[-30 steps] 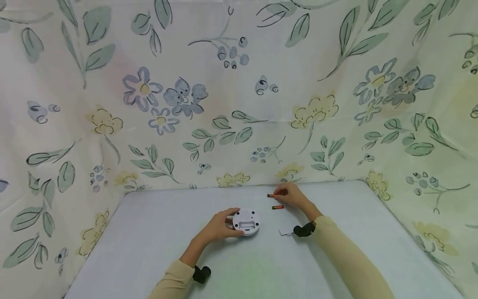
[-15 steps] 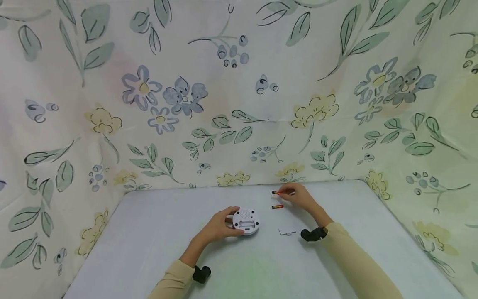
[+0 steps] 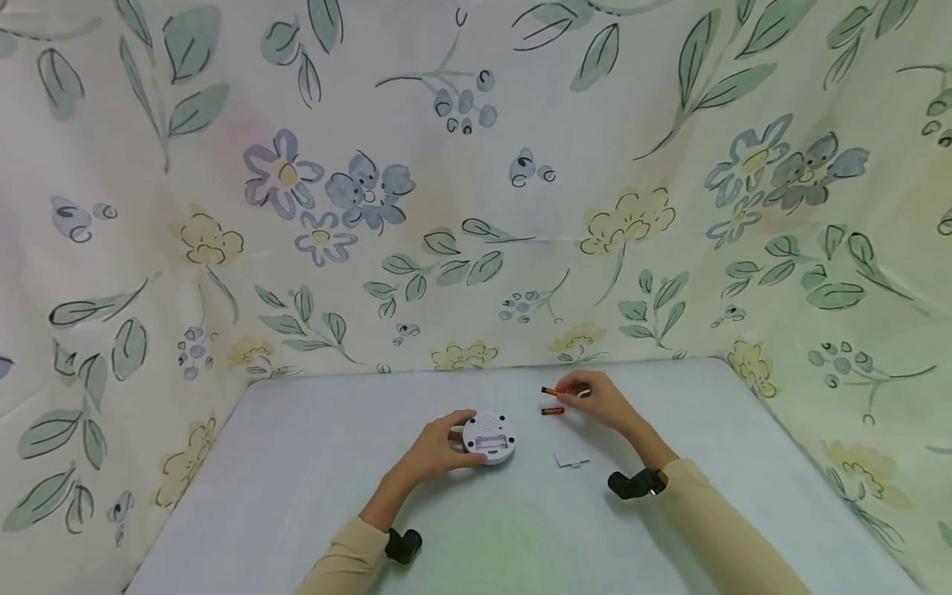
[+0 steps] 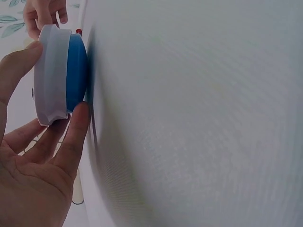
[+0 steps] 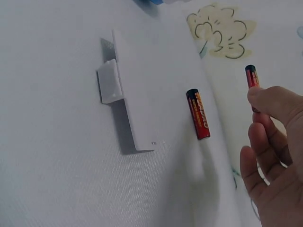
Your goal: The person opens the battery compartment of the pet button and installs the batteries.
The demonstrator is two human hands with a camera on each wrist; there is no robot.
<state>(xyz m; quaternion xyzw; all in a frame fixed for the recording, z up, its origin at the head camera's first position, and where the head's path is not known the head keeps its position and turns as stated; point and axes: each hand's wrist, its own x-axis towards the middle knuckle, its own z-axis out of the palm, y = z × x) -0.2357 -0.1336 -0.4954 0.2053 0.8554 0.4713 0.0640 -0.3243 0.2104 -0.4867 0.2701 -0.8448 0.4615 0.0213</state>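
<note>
My left hand (image 3: 435, 450) grips a round white device (image 3: 488, 426) by its edge, thumb on the near side and fingers around the far side. Its underside faces up, showing small dark feet, a dotted grille and an uncovered battery slot. The left wrist view shows a blue part (image 4: 77, 71) below the white body. Between thumb and fingers, my right hand (image 3: 598, 400) pinches a red and black battery (image 5: 252, 78), raised off the table. A second such battery (image 5: 198, 113) lies on the table just beneath, beside a white battery cover (image 5: 127, 94).
The white table (image 3: 312, 479) ends at the back against a floral cloth (image 3: 461, 207), which also rises at both sides. The battery cover lies between the device and my right wrist, which wears a black camera (image 3: 635, 484).
My right hand has lifted the battery and drawn back a little to the right, then slightly nearer. The left hand and the device have barely moved.
</note>
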